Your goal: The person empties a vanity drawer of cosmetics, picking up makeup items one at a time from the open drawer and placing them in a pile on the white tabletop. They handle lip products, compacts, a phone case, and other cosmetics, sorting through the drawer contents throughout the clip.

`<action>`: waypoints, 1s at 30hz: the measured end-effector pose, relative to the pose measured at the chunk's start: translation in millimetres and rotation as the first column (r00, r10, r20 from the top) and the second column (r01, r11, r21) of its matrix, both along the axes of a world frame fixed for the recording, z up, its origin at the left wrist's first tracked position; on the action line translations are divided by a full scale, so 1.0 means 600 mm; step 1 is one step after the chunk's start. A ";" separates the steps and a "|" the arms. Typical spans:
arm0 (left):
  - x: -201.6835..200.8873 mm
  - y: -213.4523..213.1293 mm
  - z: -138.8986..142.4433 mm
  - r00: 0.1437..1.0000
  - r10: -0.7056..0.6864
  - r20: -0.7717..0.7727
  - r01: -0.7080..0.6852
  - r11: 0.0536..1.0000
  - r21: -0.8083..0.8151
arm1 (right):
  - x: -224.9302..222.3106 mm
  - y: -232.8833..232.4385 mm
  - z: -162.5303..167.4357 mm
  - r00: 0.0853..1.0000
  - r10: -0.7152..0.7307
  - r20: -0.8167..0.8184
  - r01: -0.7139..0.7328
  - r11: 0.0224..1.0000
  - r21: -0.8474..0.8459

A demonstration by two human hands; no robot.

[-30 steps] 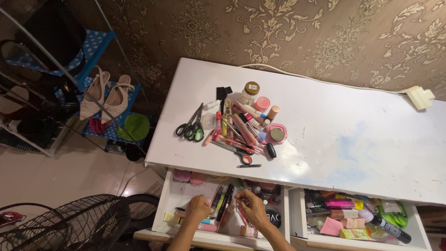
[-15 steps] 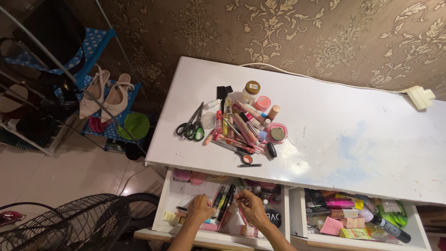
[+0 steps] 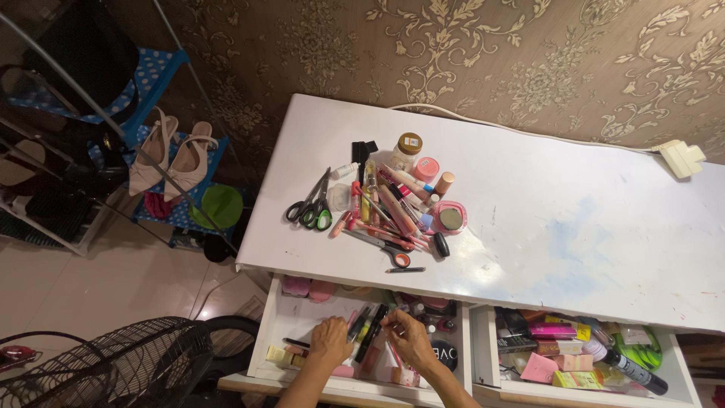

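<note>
Left hand (image 3: 331, 340) palm down, fingers curled; right hand (image 3: 408, 338) fingers pinched.

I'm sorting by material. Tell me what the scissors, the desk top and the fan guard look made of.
Scissors: grey metal blades, by their dull shine; the green and black handles look like plastic.
Desk top: smooth glossy white, probably laminate or painted board; it shows soft reflections and bluish smudges.
Fan guard: thin dark wire, likely coated metal, with see-through spokes.

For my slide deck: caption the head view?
Both hands sort cosmetics in a white desk's open left drawer.
</note>
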State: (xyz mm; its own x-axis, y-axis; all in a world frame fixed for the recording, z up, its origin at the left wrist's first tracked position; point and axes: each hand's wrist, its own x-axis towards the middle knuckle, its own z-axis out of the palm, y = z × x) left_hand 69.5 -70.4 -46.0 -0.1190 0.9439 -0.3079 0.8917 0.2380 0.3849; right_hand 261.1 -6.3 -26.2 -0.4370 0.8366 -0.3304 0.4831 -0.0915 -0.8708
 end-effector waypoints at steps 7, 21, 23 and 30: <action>-0.040 -0.011 0.000 0.981 0.113 0.160 -0.113 0.994 -0.005 | 0.007 0.004 0.008 1.000 -0.024 0.004 0.024 1.000 0.006; -0.103 -0.005 0.058 0.562 0.247 0.790 -0.133 0.969 -0.208 | -0.004 0.021 0.018 0.980 -0.076 -0.183 0.053 0.990 -0.129; -0.109 0.005 0.059 0.557 0.184 0.810 -0.122 0.983 -0.139 | -0.005 0.030 0.022 0.904 -0.100 -0.415 0.029 0.984 -0.175; -0.116 0.046 0.092 0.407 0.087 0.909 -0.226 0.974 0.008 | 0.001 0.075 0.061 0.889 -0.193 -0.415 0.138 0.977 -0.160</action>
